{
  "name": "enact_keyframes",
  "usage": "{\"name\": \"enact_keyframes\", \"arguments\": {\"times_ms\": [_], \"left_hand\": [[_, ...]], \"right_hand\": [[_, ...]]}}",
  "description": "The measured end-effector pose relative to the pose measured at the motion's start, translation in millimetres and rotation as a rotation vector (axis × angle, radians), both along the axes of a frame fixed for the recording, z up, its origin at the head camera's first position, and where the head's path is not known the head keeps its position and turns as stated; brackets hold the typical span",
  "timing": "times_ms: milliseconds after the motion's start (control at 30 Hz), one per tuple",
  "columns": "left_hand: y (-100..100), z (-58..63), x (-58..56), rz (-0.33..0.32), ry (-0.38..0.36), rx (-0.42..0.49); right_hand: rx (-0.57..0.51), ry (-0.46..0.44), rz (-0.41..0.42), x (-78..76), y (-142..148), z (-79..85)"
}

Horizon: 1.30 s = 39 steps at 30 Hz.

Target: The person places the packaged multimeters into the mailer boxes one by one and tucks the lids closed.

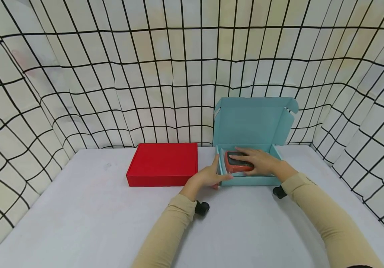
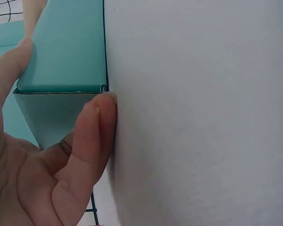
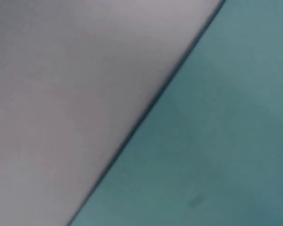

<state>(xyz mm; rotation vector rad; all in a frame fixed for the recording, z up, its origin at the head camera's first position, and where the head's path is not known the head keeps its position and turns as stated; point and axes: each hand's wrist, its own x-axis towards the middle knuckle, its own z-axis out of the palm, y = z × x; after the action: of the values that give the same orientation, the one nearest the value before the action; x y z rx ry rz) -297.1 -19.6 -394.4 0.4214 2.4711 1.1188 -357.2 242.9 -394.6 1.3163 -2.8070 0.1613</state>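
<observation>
An open teal cardboard box point(image 1: 250, 181) stands on the white table with its lid raised at the back. My left hand point(image 1: 208, 175) holds its front left corner. In the left wrist view the thumb touches the teal front wall point(image 2: 68, 47), and the other fingers bend against the side. My right hand point(image 1: 262, 162) reaches into the box and grips an orange-red, rounded object with a dark grey face point(image 1: 233, 168), seemingly in clear wrap. Its exact kind cannot be told. The right wrist view shows only the box wall point(image 3: 217, 132) and table, no fingers.
A closed red box point(image 1: 165, 163) lies left of the teal one, close to my left wrist. Behind the table point(image 1: 88, 208) and on both sides hangs a white cloth with a black grid point(image 1: 138, 74). Black wrist cameras point(image 1: 202, 208) sit under both wrists.
</observation>
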Motion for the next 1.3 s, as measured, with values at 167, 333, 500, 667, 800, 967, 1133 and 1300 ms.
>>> {"name": "enact_keyframes", "arguments": {"times_ms": [167, 333, 500, 667, 800, 967, 1133, 1300], "left_hand": [[0, 2.0, 0.6, -0.002, 0.01, -0.007], [1, 2.4, 0.6, -0.004, 0.012, -0.017], [3, 3.5, 0.2, 0.021, 0.026, -0.025], [5, 4.7, 2.7, 0.053, 0.065, 0.002], [5, 5.8, 5.4, 0.07, 0.098, 0.022], [-2, 13.0, 3.2, 0.125, 0.206, 0.039], [-11, 20.3, -3.8, 0.217, 0.29, 0.206], [-22, 24.0, -11.1, 0.323, 0.301, 0.478]], "right_hand": [[0.033, -0.008, -0.024, 6.2, 0, 6.5], [0.004, -0.002, -0.067, 11.3, 6, 12.9], [-0.097, -0.017, -0.135, 18.1, 16, 22.5], [-0.216, -0.067, -0.214, 29.1, 21, 33.0], [-0.283, -0.032, -0.289, 39.7, 25, 37.4], [-0.431, 0.184, -0.327, 45.1, 29, 36.5], [-0.636, 0.473, -0.328, 41.2, 46, 36.1], [-0.801, 0.603, -0.428, 38.5, 62, 41.8]]}}
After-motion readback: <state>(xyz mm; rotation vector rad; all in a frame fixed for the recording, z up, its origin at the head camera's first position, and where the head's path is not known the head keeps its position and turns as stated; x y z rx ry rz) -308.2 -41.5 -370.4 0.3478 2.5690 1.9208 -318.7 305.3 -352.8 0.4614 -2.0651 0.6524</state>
